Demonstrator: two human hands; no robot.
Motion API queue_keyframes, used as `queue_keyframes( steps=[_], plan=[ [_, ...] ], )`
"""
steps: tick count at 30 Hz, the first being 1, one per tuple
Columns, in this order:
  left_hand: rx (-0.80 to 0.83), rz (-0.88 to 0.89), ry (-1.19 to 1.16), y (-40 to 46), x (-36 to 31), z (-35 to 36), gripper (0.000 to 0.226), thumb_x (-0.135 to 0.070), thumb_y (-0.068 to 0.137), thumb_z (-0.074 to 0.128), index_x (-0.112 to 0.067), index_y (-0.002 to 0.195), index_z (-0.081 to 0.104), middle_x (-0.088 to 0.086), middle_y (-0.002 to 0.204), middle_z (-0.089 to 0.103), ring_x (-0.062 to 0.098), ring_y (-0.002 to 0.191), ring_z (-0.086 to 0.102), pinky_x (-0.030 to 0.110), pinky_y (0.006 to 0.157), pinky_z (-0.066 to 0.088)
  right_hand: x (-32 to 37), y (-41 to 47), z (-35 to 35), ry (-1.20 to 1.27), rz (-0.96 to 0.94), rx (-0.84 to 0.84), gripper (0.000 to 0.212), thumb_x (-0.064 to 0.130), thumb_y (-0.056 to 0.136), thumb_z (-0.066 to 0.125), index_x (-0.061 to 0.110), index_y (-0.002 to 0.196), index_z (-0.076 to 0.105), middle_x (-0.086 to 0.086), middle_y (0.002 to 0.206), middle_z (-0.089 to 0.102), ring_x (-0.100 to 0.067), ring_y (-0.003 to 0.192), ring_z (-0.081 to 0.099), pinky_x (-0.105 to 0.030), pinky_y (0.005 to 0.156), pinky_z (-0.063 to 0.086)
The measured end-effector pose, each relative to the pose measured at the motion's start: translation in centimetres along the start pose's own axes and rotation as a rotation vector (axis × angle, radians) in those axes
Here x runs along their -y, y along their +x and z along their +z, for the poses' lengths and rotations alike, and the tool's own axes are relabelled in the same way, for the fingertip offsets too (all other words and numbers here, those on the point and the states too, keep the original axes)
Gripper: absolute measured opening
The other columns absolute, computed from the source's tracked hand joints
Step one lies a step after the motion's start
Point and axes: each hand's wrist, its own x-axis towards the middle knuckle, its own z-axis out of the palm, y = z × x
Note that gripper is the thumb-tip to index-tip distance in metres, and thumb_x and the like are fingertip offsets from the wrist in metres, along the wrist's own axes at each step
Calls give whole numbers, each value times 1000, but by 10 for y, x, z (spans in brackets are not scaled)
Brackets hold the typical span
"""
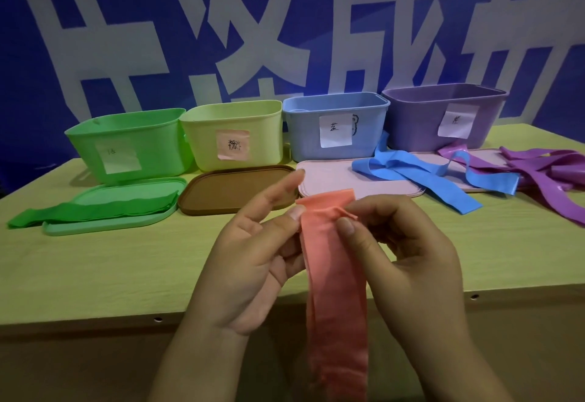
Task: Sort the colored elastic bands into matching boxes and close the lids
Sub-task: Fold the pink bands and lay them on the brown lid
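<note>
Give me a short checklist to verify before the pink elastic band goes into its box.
1. Pink elastic band held at its top end: ok, left hand and right hand both pinch it.
2. Pale yellow plastic box with the pink label has no lid on: ok.
3. Brown oval lid lies flat in front of that box: ok.
4. Inside of that box free of other bands: cannot tell.
5. Band's lower end free: cannot tell, it leaves the picture.

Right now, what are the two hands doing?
Left hand: pinches the pink band near its top.
Right hand: pinches the same band's top edge.
</note>
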Motion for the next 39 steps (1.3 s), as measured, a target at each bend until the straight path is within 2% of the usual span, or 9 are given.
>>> queue_keyframes(
  steps=[3,8,12,14,19,22,25,27,39],
  plan=[
    [-19,-34,31,1,-1,-1,40,-12,69,58,-15,109,66,8,71,70,10,54,63,23,50,54,0,-1,-1,44,48,11,14,19,76,67,31,82,63,13,80,67,-7,78,64,-15,69,50],
    [-80,6,139,-1,0,-1,18,-15,68,60,-10,82,70,9,71,71,13,58,67,22,52,54,2,-1,-2,114,97,34,8,21,77,66,28,75,62,8,76,65,-7,74,62,-14,65,47],
    [-94,122,215,-5,2,3,14,-9,73,60,-7,85,67,7,70,73,11,58,68,19,50,52,3,-1,-4,23,104,-17,13,44,70,67,34,76,64,16,99,57,-5,101,57,-19,76,47],
    [-90,167,226,-7,2,5,14,-10,71,60,-10,83,69,8,72,74,12,62,69,20,52,52,3,0,-5,59,131,-21,17,46,66,66,31,75,66,19,108,57,-3,110,55,-23,81,48],
    [-102,230,180,-9,1,8,15,-10,66,61,-11,74,74,10,70,73,13,60,69,19,52,52,0,-1,-3,179,166,-34,6,20,67,73,19,66,67,3,94,69,-10,93,66,-20,76,51],
    [-100,242,176,-10,2,9,17,-10,66,61,-14,75,75,10,70,74,14,63,70,19,54,52,3,-1,-4,186,186,-59,13,20,65,82,21,67,69,2,84,70,-9,81,67,-18,71,51],
    [-99,245,195,-11,1,9,16,-10,66,62,-13,75,75,10,72,74,15,64,70,21,54,53,8,0,-6,180,177,-39,6,23,66,75,23,68,70,4,76,69,-7,75,66,-17,68,51],
    [-101,248,211,-11,0,8,16,-11,66,62,-10,77,74,11,73,74,15,66,70,21,55,54,10,-1,-7,157,159,-30,11,23,69,79,25,69,69,7,73,69,-6,73,66,-16,67,50],
    [-47,260,232,-16,-8,8,17,-9,65,61,-7,78,71,9,65,72,10,52,64,14,46,45,12,3,-7,148,61,-9,10,16,71,75,20,71,66,9,70,69,-5,70,66,-13,66,50]
  ],
)
